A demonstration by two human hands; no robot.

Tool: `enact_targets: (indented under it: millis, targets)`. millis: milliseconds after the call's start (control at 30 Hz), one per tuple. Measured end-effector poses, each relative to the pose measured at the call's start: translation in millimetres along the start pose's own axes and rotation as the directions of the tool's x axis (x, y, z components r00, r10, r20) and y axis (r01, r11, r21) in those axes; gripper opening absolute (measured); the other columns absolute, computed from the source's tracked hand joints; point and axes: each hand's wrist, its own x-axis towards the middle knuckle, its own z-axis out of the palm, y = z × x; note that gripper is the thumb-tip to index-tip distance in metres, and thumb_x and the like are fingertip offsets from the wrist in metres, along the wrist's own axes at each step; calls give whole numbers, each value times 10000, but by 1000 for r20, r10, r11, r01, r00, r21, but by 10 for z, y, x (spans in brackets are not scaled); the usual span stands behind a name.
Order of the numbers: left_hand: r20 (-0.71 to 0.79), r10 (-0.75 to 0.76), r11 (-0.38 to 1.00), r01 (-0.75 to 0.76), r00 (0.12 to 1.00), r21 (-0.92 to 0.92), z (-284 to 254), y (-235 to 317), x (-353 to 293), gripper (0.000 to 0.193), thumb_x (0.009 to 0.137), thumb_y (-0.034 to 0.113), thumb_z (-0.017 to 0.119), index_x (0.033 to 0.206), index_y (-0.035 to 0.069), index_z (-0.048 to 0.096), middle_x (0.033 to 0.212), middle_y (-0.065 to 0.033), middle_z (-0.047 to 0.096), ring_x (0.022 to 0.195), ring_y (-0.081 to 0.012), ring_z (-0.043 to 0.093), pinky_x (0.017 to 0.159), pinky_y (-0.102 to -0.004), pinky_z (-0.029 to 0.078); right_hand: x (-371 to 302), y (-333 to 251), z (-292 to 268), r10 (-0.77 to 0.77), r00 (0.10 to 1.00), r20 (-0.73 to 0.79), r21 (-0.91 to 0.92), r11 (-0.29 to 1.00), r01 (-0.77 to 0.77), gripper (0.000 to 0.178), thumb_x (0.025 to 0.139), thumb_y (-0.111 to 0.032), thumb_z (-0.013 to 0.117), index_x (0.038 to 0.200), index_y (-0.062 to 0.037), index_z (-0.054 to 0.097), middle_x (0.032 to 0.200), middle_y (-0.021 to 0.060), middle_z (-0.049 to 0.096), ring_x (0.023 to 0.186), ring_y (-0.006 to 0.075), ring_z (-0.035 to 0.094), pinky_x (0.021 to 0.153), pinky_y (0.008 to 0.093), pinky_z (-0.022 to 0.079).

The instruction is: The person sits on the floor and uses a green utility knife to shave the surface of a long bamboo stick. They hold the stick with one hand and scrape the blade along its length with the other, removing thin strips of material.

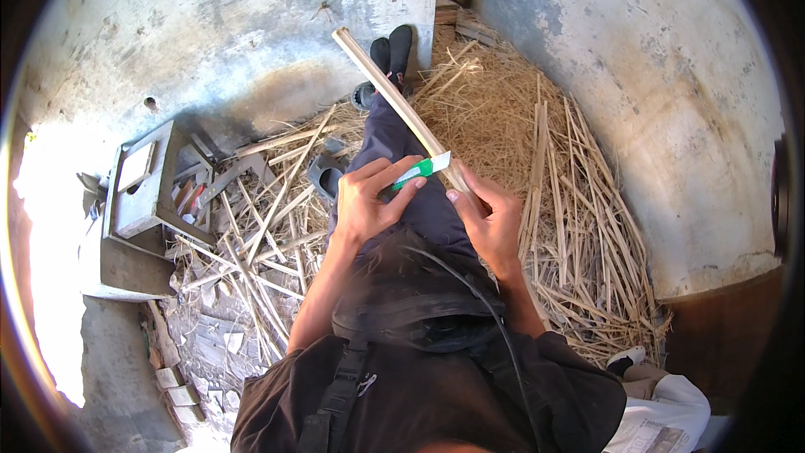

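Observation:
My left hand [371,195] is closed round a green box cutter [417,172], whose broad pale blade points right. A long, pale strip of split bamboo [390,92] slants across my lap, its far end up toward my feet. Near its lower end, my right hand [490,216] grips the strip, thumb and fingers on either side. The blade lies at the strip just beyond my right fingers; whether it cuts into the surface I cannot tell. My stretched-out legs [377,130] in dark trousers are below the strip.
Thin shavings [486,109] heap beyond my legs on the right, with many split strips [579,218] beside them. More strips [268,226] lie scattered on the left, near a grey clog [325,174] and a worn wooden cabinet [138,201]. Stained walls [637,75] enclose the space. White cloth [667,415] shows lower right.

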Motion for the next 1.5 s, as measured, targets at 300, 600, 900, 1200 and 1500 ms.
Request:
enact_targets:
  millis: [300,600,900,1200,1500]
  targets:
    - [-90,61,990,-49,994,130,18,12,7,302,871,191,875,1165,136,835,748,-53,662,539,-202,610,524,-325,482,-10,3,-4,-70,997,-25,-19,997,69,404,942,-90,783,1319,42,727,939,210,758,790,234,731,721,343,548]
    - [-323,-204,954,262,924,145,-496,-235,407,280,952,158,806,1164,-24,812,916,-193,802,796,-217,763,762,-359,583,-293,49,-146,-12,998,59,-76,997,17,416,939,-90,793,1330,34,721,1077,238,782,959,287,787,825,355,577]
    - [-90,0,1000,2,996,20,-221,-96,109,302,878,128,862,1167,50,824,776,-89,719,602,-149,638,582,-302,510,-94,20,-75,21,999,-38,-105,994,-25,411,937,-117,807,1320,14,737,859,171,726,710,220,660,677,346,509]
    - [-54,-10,998,14,998,67,-27,72,-53,300,874,180,870,1166,126,830,728,-50,640,539,-211,591,532,-342,475,-19,64,0,-47,998,-44,-17,999,46,403,924,-96,803,1304,23,741,825,169,708,694,197,649,663,337,501]
    - [-95,-73,990,84,993,114,-92,78,40,300,896,152,854,1182,69,823,759,-89,694,588,-181,608,573,-328,485,-56,58,-31,-2,1000,-24,-7,1000,2,408,920,-100,806,1298,40,739,897,193,749,739,207,691,691,340,521]
